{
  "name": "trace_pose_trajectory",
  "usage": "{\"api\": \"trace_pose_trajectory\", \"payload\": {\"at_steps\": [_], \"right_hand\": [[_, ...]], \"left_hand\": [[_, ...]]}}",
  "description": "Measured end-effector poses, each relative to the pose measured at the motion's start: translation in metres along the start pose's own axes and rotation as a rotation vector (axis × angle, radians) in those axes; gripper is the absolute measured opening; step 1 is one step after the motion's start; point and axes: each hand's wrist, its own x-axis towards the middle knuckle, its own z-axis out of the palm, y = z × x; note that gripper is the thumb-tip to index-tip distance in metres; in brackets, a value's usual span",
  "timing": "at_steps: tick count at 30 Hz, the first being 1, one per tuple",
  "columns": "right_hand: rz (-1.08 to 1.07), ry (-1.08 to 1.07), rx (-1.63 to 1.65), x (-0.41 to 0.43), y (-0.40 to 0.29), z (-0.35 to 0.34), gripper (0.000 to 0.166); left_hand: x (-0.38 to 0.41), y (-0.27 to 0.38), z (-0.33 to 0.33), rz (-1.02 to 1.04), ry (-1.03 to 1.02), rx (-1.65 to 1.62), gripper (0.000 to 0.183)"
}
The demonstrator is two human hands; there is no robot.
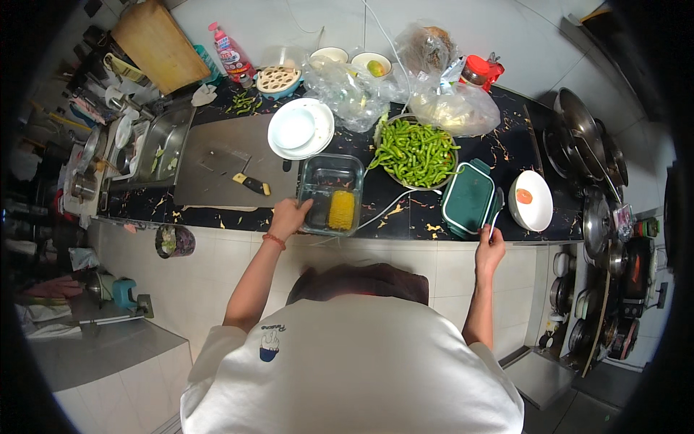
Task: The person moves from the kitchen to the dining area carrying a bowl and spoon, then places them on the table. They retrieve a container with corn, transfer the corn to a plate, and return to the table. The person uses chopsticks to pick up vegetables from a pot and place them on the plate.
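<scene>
My left hand (pixel 290 217) grips the near left side of a rectangular glass food container (pixel 359 172), its thumb at the rim. Inside the container, a piece of yellow corn on the cob (pixel 341 210) lies in the right near part. Low at the counter's front edge, my right hand (pixel 490 248) holds a spoon (pixel 495 217) by its handle. The spoon lies along the right side of a green lid (pixel 468 198) with a pale seal. To its right stands a white bowl (pixel 534 214) with a small orange-red piece of food (pixel 524 196) in it.
Green chili peppers (pixel 416 152) heap a round bowl behind the lid. Stacked white plates (pixel 295 129) stand behind the container. A cleaver (pixel 251 184) lies on the grey cutting board (pixel 217 190). The sink (pixel 172 135) is left, pans (pixel 577 135) right. A white cable (pixel 385 210) crosses the counter.
</scene>
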Motion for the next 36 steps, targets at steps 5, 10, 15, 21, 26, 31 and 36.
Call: {"api": "trace_pose_trajectory", "payload": {"at_steps": [5,10,15,21,26,31,36], "right_hand": [[-0.015,-0.013,0.058,-0.048,-0.021,0.03,0.023],[0.006,-0.024,0.186,-0.071,-0.043,0.047,0.025],[0.0,-0.142,0.273,-0.102,-0.057,0.066,0.02],[0.068,-0.42,0.294,-0.141,-0.079,0.106,0.027],[0.1,-0.489,0.355,-0.142,-0.089,0.127,0.03],[-0.037,-0.509,0.354,-0.142,-0.094,0.132,0.029],[0.006,-0.525,0.311,-0.135,-0.084,0.124,0.03]], "left_hand": [[0.006,0.001,-0.01,0.043,-0.028,0.111,0.054],[-0.028,0.021,-0.016,0.419,0.433,0.299,0.037],[-0.042,0.026,-0.01,0.571,0.475,0.16,0.024],[-0.044,0.0,-0.021,0.513,0.499,0.212,0.018],[-0.05,0.021,-0.008,0.642,0.261,0.07,0.023],[-0.045,0.06,0.019,0.658,0.154,0.373,0.044],[-0.016,0.094,0.014,0.768,-0.125,0.509,0.066]]}}
